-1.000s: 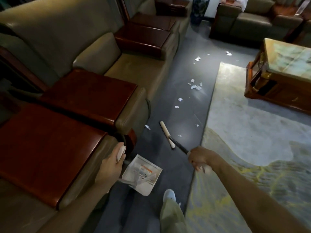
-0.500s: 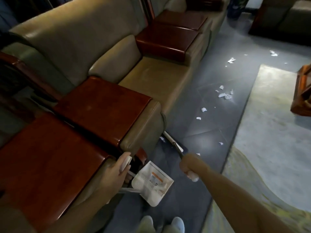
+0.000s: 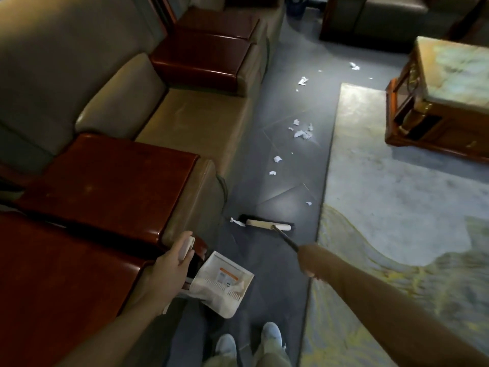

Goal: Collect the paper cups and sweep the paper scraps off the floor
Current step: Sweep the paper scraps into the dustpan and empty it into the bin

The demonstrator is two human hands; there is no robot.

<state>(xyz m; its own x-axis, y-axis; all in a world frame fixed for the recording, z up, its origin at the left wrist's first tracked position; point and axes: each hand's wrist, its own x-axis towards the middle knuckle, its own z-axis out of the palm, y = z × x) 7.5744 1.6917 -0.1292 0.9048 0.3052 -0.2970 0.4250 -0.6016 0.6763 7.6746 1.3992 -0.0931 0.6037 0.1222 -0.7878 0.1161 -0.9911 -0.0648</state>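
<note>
The left hand [image 3: 169, 263] is curled round the white handle of the dustpan [image 3: 222, 284], thumb along the top. It holds the pan low over the floor [image 3: 277, 260], just beside the sofa [image 3: 190, 123] front. The pan is white with an orange-striped label inside, and its open mouth points away from the person and to the right.

The right hand [image 3: 308, 260] reaches forward with its fingers closed on the dark stick of the broom [image 3: 267, 225]. The hand is a little blurred. The broom's pale head lies flat on the floor with black bristles along its far edge, between the sofa and the rug [image 3: 397, 207]. One scrap [image 3: 235, 221] lies at the left end of the head, touching the bristles.

More scraps [image 3: 303, 132] lie on the grey floor beyond the broom, strung along the strip between sofa and rug. One small bit sits near the rug's edge, two are further up, then comes a cluster, and a few lie far off near the rug's top corner.

Glossy red-brown armrests [image 3: 111, 178] cap the sofa at left. A wooden counter [image 3: 449, 88] with a stone top stands on the rug at upper right. Two pale shoes [image 3: 271, 333] show at the bottom edge.
</note>
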